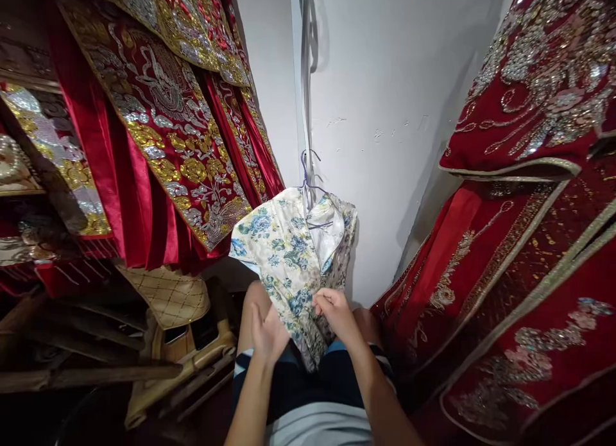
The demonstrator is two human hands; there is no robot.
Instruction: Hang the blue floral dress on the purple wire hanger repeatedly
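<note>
A white garment with blue flowers (pixel 283 240) hangs from a dark purple hanger (pixel 305 170) in front of me, near a pale vertical strip on the wall. At its lower left edge is my left hand (pixel 268 329), palm up with the thumb apart from the fingers. My right hand (pixel 333 310) is at the lower front of the garment, its fingers curled together in a pinch; what they hold, if anything, is too small to make out. The garment's lower end hangs between my knees.
Red embroidered garments hang on the left (pixel 192 144) and on the right (pixel 481 240). A bamboo chair (pixel 192 369) stands at the lower left, with a quilted gold cloth (pixel 168 295) above it. The white wall (pixel 375 80) is straight ahead.
</note>
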